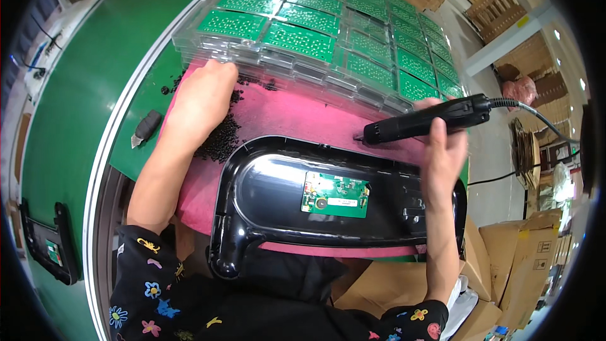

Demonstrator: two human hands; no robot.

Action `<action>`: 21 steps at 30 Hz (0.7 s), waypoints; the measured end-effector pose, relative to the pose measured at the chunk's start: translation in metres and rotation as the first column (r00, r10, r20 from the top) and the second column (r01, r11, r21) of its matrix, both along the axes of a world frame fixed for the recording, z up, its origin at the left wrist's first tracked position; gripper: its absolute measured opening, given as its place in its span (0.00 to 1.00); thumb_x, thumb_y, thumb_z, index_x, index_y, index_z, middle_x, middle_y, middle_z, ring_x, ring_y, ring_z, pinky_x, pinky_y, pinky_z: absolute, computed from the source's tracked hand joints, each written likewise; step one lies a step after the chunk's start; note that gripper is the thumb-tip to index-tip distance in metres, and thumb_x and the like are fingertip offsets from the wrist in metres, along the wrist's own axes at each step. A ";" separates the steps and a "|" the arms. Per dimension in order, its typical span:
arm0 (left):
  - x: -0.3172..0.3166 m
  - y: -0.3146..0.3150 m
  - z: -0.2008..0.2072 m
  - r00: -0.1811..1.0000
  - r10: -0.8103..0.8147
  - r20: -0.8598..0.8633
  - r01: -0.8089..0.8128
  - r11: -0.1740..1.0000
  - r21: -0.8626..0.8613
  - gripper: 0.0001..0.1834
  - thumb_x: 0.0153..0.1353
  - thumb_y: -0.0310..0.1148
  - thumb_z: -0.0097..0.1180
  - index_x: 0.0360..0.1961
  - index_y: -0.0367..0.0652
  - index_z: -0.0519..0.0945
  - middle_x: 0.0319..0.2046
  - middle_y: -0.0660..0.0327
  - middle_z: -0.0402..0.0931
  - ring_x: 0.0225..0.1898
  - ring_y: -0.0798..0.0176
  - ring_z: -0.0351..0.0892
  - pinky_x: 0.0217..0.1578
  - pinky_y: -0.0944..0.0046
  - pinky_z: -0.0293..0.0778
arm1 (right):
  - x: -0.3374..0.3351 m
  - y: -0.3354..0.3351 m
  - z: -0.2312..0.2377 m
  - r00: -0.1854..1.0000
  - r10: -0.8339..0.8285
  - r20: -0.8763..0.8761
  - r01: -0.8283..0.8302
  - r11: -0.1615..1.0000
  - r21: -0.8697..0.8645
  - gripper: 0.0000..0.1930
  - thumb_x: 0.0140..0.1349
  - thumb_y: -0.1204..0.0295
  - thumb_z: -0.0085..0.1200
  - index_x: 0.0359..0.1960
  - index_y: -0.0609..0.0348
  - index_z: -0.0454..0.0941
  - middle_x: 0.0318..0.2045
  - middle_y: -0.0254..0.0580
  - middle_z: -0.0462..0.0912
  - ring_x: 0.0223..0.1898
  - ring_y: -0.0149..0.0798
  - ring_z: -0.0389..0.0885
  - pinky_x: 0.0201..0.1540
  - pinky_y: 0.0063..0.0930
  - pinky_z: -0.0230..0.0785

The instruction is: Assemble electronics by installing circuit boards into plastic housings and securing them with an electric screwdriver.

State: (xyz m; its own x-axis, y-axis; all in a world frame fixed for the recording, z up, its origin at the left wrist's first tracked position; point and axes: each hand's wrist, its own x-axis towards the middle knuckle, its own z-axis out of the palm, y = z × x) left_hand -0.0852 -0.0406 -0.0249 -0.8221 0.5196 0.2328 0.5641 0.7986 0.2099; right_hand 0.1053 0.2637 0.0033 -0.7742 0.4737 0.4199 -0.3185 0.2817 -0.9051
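My right hand point(440, 158) is wrapped around a black corded electric screwdriver point(423, 121), whose tip points left over the pink cloth point(297, 113). In front of me lies a glossy black plastic housing point(271, 199) with a raised rim. A green circuit board point(336, 194) sits inside it, near the middle. My left hand point(205, 98) is closed, its fingertips curled out of sight, at a heap of small black pieces that look like screws point(222, 139). Whatever those fingers pinch, if anything, is hidden.
Clear plastic trays point(303, 63) filled with green circuit boards stand stacked behind the cloth. A small blade wrapped in black point(146, 127) lies at the left. Beyond a metal rail, a green belt point(82, 120) carries another black housing point(52, 243). Cardboard boxes point(514, 259) stand at the lower right.
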 end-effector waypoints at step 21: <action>0.070 0.038 0.038 0.324 -0.914 0.243 0.333 0.350 0.875 0.07 0.57 0.21 0.66 0.38 0.36 0.86 0.37 0.57 0.83 0.38 0.63 0.83 0.40 0.64 0.77 | 0.037 -0.088 0.046 0.819 0.353 -0.452 -0.527 0.774 -0.350 0.22 0.68 0.56 0.58 0.55 0.46 0.62 0.26 0.25 0.68 0.30 0.26 0.67 0.48 0.35 0.58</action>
State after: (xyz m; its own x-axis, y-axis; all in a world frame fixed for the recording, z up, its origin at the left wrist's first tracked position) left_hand -0.0150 -0.0029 0.0132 -0.2993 0.8866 0.3527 0.2634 -0.2785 0.9236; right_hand 0.1419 0.1753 0.0497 -0.7885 0.3136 0.5291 -0.6146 -0.3695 -0.6970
